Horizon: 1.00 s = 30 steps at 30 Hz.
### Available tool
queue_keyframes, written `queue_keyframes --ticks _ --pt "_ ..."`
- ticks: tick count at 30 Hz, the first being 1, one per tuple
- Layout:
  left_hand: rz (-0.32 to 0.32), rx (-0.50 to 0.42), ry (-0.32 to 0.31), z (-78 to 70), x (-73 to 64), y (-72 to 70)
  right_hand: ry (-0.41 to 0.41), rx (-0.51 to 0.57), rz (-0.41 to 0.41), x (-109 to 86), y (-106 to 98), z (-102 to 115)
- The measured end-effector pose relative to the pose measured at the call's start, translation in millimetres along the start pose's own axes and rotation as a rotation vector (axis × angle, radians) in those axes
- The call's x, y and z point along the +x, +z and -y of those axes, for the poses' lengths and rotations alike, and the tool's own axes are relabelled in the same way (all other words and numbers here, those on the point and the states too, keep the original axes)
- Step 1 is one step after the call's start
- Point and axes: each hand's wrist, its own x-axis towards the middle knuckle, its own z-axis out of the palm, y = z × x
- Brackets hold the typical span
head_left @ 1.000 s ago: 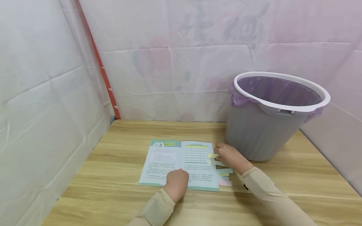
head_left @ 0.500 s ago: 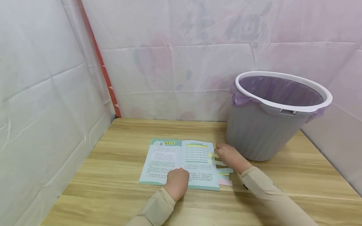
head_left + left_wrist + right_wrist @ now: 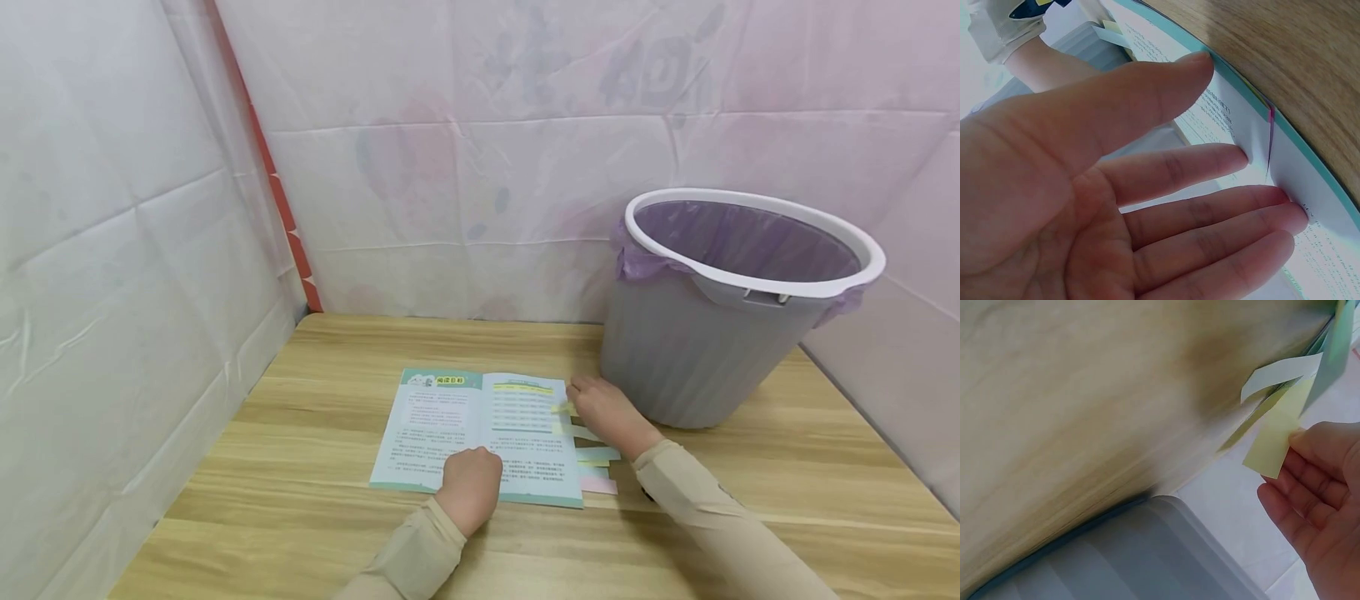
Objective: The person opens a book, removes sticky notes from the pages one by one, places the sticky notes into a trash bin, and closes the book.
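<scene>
An open booklet (image 3: 438, 437) with green borders and printed text lies flat on the wooden table. My left hand (image 3: 471, 487) rests on its near edge by the middle fold. In the left wrist view the fingers (image 3: 1229, 231) are extended, with their tips on the pages. At the booklet's right edge, my right hand (image 3: 611, 415) pinches a yellow sticky tab (image 3: 1272, 444) between thumb and fingers. That tab is still joined to the page edge. A pale tab (image 3: 1282, 375) curls out beside it.
More sticky tabs stick out lower on the right edge, among them a green one (image 3: 597, 454) and a pink one (image 3: 598, 485). A grey bin (image 3: 675, 358) with a purple liner stands close behind my right hand. White sheeting (image 3: 450, 208) surrounds the table.
My right hand has shifted slightly up and left, and the yellow tab now looks bent up beside its fingers. The left hand and the booklet stay in place.
</scene>
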Motion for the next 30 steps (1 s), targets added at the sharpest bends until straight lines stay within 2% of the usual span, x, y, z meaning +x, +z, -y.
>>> queue_keyframes --ticks 10,17,22,25,30 --pt "-0.006 -0.001 0.010 -1.1 -1.4 -0.9 0.054 0.031 -0.004 2.7 -10 -5" --pt "-0.003 -0.010 0.001 -1.3 -0.4 -0.9 0.037 0.040 -0.101 4.5 -22 -11" --pt "-0.003 -0.017 0.005 -0.7 -0.1 0.2 0.035 0.070 -0.165 7.4 -49 -14" --pt "-0.003 -0.018 0.006 -0.3 -0.1 0.5 0.007 0.103 -0.270 10.0 -73 -14" --pt "-0.009 -0.002 0.014 0.5 -1.2 -0.1 -0.100 0.150 -0.565 11.3 -121 -12"
